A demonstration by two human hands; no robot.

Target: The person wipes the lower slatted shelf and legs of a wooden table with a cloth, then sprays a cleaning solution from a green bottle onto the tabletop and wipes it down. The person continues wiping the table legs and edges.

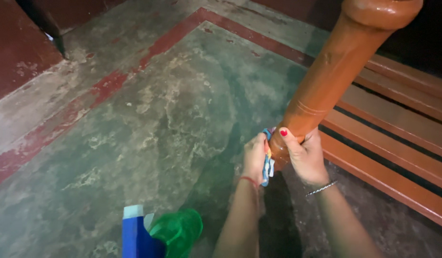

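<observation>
Gripping a glossy brown post [326, 81], the right hand [304, 155] wraps its fingers around it. The left hand [254, 157] pinches a cloth [268, 165] against its base. Green and blue fabric [159, 234] lies at the floor's [159, 119] near edge; brown rails [398, 143] run alongside.

A worn green floor [183, 105] with red border stripes [87, 95], brown slatted bench [402, 143], and green fabric [178, 229] (beside a blue object [135, 236]).

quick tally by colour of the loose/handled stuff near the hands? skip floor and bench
Orange-brown: 1, the glossy post, gripped by the right hand
Multicoloured: 1, the cloth, pressed to the post by the left hand
Green: 1, the mesh bag on the floor
Blue and white: 1, the box beside it
Total: 4
</observation>
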